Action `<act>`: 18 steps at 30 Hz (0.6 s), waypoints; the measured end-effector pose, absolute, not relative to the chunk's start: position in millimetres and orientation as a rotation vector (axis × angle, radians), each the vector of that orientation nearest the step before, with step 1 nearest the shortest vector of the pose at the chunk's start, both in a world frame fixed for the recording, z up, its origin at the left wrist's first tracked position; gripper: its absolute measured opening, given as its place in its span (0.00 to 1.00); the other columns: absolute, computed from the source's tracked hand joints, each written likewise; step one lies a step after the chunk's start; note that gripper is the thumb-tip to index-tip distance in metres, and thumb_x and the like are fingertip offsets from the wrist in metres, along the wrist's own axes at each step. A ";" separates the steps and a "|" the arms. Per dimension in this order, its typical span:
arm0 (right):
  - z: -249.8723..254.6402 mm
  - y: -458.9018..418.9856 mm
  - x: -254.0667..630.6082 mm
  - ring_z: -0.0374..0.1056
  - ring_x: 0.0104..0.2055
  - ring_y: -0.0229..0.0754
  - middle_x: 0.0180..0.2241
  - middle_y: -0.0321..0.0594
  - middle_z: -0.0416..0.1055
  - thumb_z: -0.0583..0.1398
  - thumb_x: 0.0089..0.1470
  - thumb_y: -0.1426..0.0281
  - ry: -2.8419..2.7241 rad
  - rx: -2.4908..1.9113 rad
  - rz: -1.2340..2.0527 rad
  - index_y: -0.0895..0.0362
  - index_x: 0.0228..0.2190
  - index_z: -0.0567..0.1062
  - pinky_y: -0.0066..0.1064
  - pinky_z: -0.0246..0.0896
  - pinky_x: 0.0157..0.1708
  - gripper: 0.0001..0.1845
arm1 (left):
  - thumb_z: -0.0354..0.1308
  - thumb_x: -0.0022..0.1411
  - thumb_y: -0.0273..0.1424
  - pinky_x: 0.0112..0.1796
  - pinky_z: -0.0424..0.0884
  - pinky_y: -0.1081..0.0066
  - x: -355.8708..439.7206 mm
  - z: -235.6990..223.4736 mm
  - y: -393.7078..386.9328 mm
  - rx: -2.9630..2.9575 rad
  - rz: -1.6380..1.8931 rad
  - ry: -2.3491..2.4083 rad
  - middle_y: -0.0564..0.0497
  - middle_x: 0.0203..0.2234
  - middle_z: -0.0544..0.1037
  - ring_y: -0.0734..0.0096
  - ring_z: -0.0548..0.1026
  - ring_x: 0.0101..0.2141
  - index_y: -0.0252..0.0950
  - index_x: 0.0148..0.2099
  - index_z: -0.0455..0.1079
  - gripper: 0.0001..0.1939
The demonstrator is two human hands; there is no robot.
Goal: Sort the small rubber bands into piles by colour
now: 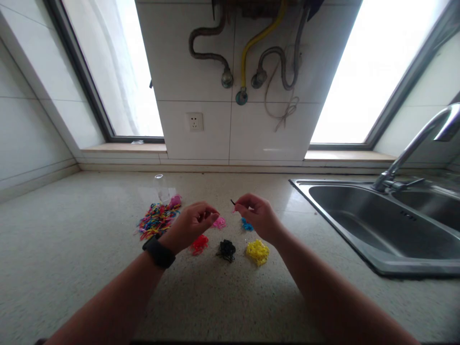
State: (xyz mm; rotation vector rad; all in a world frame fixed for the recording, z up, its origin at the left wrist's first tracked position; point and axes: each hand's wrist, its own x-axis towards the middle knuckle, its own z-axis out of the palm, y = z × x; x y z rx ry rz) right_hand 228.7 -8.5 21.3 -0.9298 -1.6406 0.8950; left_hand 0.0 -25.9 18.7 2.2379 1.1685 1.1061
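My right hand (254, 212) is closed in a pinch on a small black rubber band (232, 202), whose end sticks out past the fingertips. A bit of pink shows just below those fingertips. My left hand (197, 221), with a dark watch on its wrist, has thumb and fingers pressed together; what they hold, if anything, is too small to make out. Below and between the hands lie separate piles of bands: pink (219, 223), blue (247, 224), red (199, 244), black (226, 250) and yellow (257, 252). Left of my left hand spreads a mixed-colour heap (157, 218).
A clear plastic container (161, 189) lies behind the mixed heap, near a pink-purple piece (175, 201). To the right, a steel sink (336, 230) with a faucet (409, 148) is set into the speckled counter (89, 268). Pipes and a socket (194, 121) are on the tiled wall.
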 end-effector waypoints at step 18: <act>12.3 -19.5 212.4 0.54 0.21 0.33 0.21 0.31 0.62 0.64 0.53 0.63 -1.743 -0.954 0.819 0.55 0.31 0.75 0.26 0.49 0.20 0.08 | 0.57 0.66 0.39 0.30 0.66 0.72 14.3 12.2 -33.1 2.100 1.101 1.006 0.49 0.29 0.77 0.70 0.71 0.29 0.36 0.39 0.76 0.13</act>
